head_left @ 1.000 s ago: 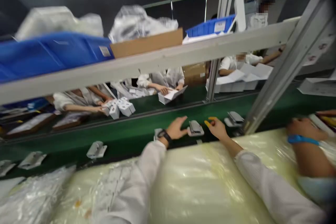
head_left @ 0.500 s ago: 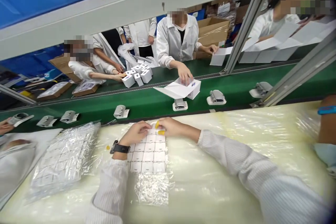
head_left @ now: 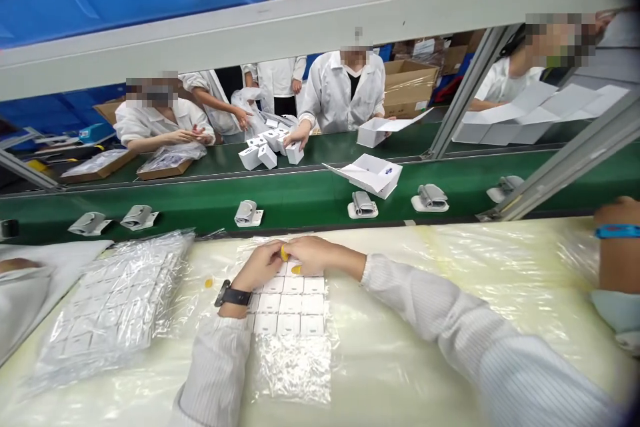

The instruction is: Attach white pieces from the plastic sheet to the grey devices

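Note:
Several rows of small white boxes (head_left: 293, 305) lie in a clear plastic bag (head_left: 295, 367) on the film-covered table. My left hand (head_left: 260, 265), with a black watch at the wrist, is closed at the far end of the boxes. My right hand (head_left: 310, 253) meets it there, with yellow covers on two fingertips. The fingers of both hands are pressed together; what they pinch, if anything, is too small to name. A loose yellow finger cover (head_left: 209, 283) lies left of my left wrist.
Another bag of white boxes (head_left: 125, 293) lies at the left. Beyond the table, a green conveyor (head_left: 295, 200) bears grey cuffs (head_left: 246, 213) and an open white box (head_left: 377, 177). Co-workers sit or stand behind it; another person's arm (head_left: 620, 253) is at the right edge.
My hands have shifted slightly left over the boxes and drawn closer together. Across the conveyor, a person's hand has left the open white box and now touches the small boxes.

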Available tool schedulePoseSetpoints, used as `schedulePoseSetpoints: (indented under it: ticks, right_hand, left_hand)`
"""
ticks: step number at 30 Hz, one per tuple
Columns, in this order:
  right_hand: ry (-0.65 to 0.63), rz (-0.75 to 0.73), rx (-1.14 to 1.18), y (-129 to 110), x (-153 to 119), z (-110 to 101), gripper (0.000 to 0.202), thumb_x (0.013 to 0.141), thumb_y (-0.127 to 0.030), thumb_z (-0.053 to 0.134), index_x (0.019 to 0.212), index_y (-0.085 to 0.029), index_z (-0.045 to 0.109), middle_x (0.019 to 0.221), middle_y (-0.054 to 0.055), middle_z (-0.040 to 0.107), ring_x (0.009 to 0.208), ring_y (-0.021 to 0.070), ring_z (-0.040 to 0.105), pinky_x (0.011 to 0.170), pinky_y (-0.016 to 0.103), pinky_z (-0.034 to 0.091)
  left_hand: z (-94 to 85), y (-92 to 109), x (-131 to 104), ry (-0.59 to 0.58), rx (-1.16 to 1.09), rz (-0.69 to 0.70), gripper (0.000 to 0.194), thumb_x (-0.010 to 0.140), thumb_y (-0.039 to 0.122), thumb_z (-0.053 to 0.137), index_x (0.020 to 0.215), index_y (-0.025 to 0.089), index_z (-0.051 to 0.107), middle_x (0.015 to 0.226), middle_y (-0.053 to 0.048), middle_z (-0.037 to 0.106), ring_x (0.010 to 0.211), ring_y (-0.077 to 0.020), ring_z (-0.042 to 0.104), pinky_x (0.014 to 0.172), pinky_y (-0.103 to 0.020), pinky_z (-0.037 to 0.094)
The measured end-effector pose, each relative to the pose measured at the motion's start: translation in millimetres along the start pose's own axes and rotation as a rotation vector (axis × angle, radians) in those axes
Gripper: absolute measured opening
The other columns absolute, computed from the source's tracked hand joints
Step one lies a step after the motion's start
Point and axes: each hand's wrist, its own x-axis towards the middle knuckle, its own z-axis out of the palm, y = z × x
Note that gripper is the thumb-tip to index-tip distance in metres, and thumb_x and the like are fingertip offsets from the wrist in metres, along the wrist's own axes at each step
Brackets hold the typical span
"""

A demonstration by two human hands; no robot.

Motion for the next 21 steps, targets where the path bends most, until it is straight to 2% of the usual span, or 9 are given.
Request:
schedulePoseSetpoints:
  ticks: [5,9,11,12,15,18,21]
  right_hand:
    - [-0.133,0.039,0.035,-3.9,8.5,-5.5,0.025,0.075,-0.024,0.068,0.098,-0.017,0.061,0.079,0.000,0.061,0.063,0.0139,0.048,0.053,0.024,0.030]
    - [-0.108,-0.064,0.122,-7.7,1.0,-18.9,0.014,0.074,-0.016,0.067,0.087,-0.018,0.061,0.068,-0.004,0.053,0.058,0.0109,0.043,0.053,0.022,0.029]
    - [-0.004,-0.105,0.239,-6.4,-16.3,-27.0,0.010,0.075,-0.013,0.066,0.084,-0.018,0.063,0.065,-0.006,0.050,0.057,0.0095,0.043,0.055,0.021,0.032]
    - [0.087,-0.099,0.304,-4.7,-28.2,-30.6,0.007,0.077,-0.014,0.067,0.083,-0.018,0.065,0.065,-0.005,0.051,0.058,0.0093,0.044,0.057,0.021,0.033]
    - [0.440,-0.010,0.462,3.6,-69.9,-37.7,0.008,0.081,-0.024,0.071,0.083,-0.016,0.069,0.073,-0.001,0.057,0.064,0.0105,0.050,0.058,0.021,0.035]
    - [0.686,0.085,0.511,12.9,-110.6,-39.6,0.016,0.081,-0.032,0.074,0.081,-0.016,0.072,0.072,0.001,0.059,0.060,0.0102,0.046,0.052,0.022,0.030]
    - [0.822,0.176,0.523,22.1,-147.0,-39.8,0.021,0.081,-0.036,0.074,0.080,-0.016,0.072,0.072,0.001,0.060,0.054,0.0083,0.036,0.049,0.023,0.026]
  left_hand:
    - [0.8,-1.2,1.2,-0.015,-0.011,0.006,0.030,0.074,0.008,0.043,0.092,0.018,0.066,0.098,-0.005,0.069,0.093,-0.0204,0.063,0.086,-0.032,0.050]
    - [-0.4,-2.5,-0.4,-0.007,-0.002,-0.013,0.030,0.078,0.010,0.045,0.096,0.018,0.067,0.102,-0.006,0.070,0.095,-0.0220,0.064,0.086,-0.034,0.051]
    - [-2.2,2.5,-1.9,-0.011,0.009,-0.008,0.031,0.081,0.012,0.046,0.102,0.019,0.067,0.104,-0.006,0.070,0.097,-0.0225,0.065,0.088,-0.035,0.052]
    - [-2.7,7.8,-1.8,0.002,0.016,0.012,0.031,0.083,0.013,0.047,0.105,0.020,0.067,0.107,-0.007,0.069,0.099,-0.0226,0.065,0.089,-0.036,0.052]
    - [1.3,35.2,6.3,0.151,0.060,0.143,0.029,0.086,0.021,0.059,0.114,0.022,0.064,0.115,-0.007,0.066,0.105,-0.0230,0.062,0.092,-0.037,0.050]
    - [16.9,71.1,29.5,0.292,0.180,0.372,0.019,0.086,0.024,0.066,0.105,0.025,0.069,0.106,-0.006,0.065,0.097,-0.0205,0.061,0.087,-0.036,0.048]
    - [40.8,100.3,62.3,0.304,0.298,0.564,0.010,0.090,0.021,0.063,0.093,0.025,0.071,0.093,-0.004,0.065,0.081,-0.0166,0.059,0.076,-0.033,0.044]
